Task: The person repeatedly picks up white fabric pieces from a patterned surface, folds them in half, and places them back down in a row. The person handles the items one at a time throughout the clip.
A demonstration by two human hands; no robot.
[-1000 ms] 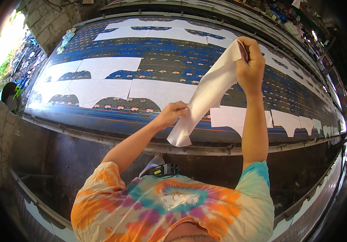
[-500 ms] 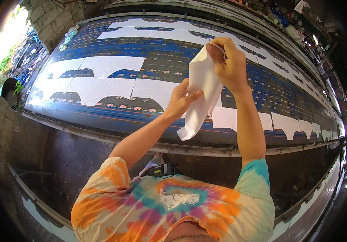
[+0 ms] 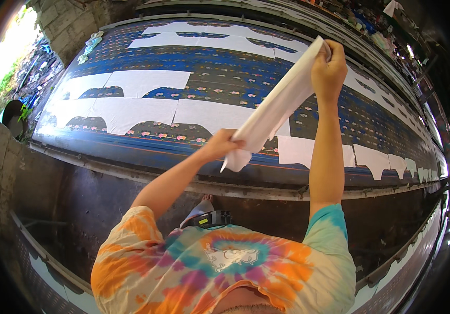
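Observation:
A piece of white fabric (image 3: 277, 102) is stretched aslant between my hands, above a long printing table. My right hand (image 3: 329, 70) grips its upper end, fingers closed round the edge. Lower down, my left hand (image 3: 223, 144) pinches the near end, where the cloth bunches and a corner hangs loose. Beneath it, cut white fabric pieces (image 3: 131, 114) with curved edges lie flat in rows on the dark blue table (image 3: 225, 68), which carries small colourful printed motifs. Part of those rows is hidden behind the held cloth and my right arm.
A metal rail (image 3: 235, 189) runs along the table's near edge. More white pieces (image 3: 295, 152) lie to the right. Crumpled pale cloth (image 3: 90, 47) sits at the far left corner, by a block wall (image 3: 65, 26). Other long tables stand behind and to my rear.
My right hand has moved right and slightly up, while my left has shifted left and down. The white fabric is now drawn out into a longer, diagonal strip.

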